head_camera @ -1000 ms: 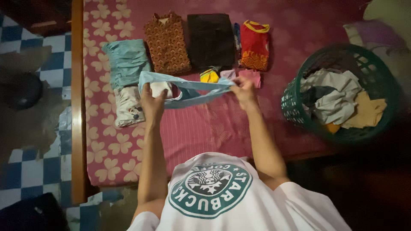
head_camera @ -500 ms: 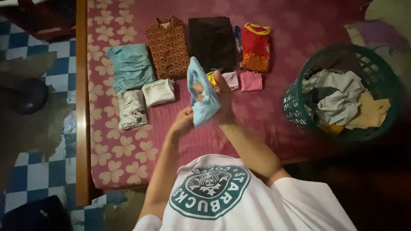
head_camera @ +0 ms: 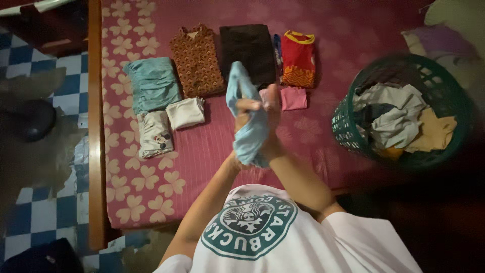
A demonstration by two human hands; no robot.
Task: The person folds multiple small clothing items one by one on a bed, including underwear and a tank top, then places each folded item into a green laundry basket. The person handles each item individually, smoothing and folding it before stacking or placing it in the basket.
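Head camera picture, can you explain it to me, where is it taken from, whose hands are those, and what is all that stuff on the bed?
The camera sits on a person's head and looks down, so you see their own white shirt and both arms reaching forward. The left hand and right hand are pressed together around a light blue garment, held up above a pink bedspread. Folded clothes lie in rows on it: a teal piece, a brown patterned one, a dark one, a red one, a small pink one and two pale ones. To the right stands a green laundry basket with unfolded clothes inside.
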